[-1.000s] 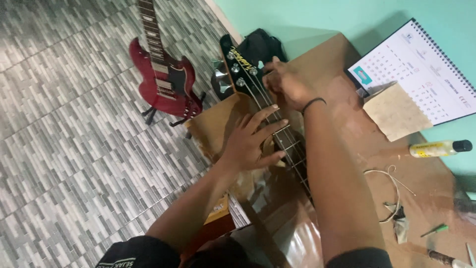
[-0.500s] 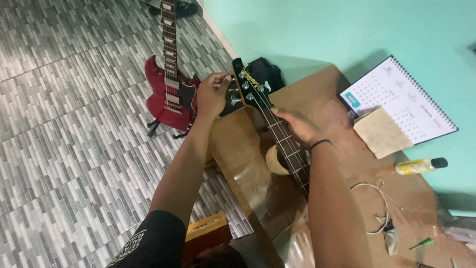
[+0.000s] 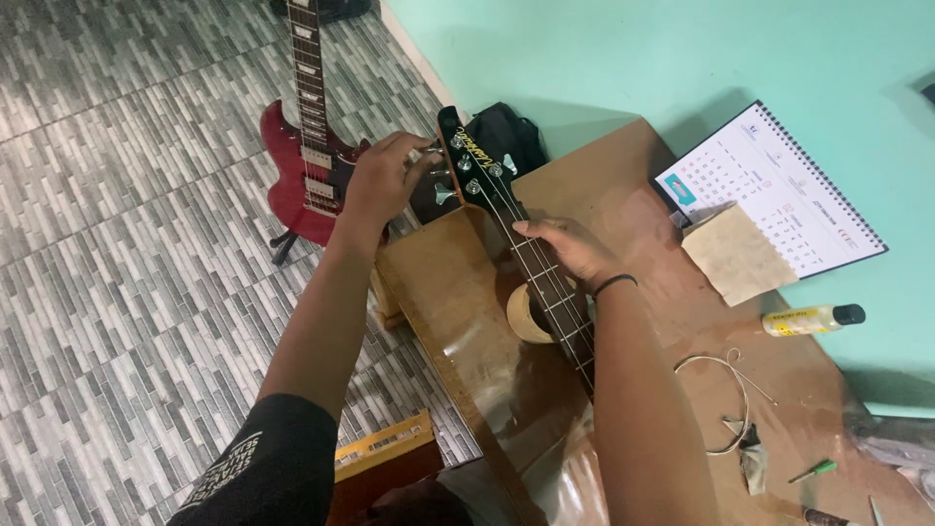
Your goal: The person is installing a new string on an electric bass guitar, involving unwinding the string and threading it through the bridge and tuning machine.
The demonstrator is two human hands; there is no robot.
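Observation:
A black guitar neck [image 3: 545,282] lies along a brown wooden table [image 3: 458,312], its black headstock [image 3: 472,161] reaching past the far edge. My left hand [image 3: 385,180] is at the headstock's left side, fingers pinched on a silver tuning peg [image 3: 429,156]. My right hand [image 3: 570,248] rests over the strings on the neck just below the headstock, a black band on its wrist. A pale round pad [image 3: 521,317] sits under the neck.
A red electric guitar [image 3: 307,166] stands on the tiled floor to the left. A black bag [image 3: 506,136], a spiral calendar [image 3: 769,195], a tan block [image 3: 735,255], a yellow bottle [image 3: 808,318], a coiled string [image 3: 716,404] and small tools lie on the table.
My left hand moved off the neck up to the tuning pegs at the headstock. My right hand slid down from the headstock onto the neck. The camera view shifted.

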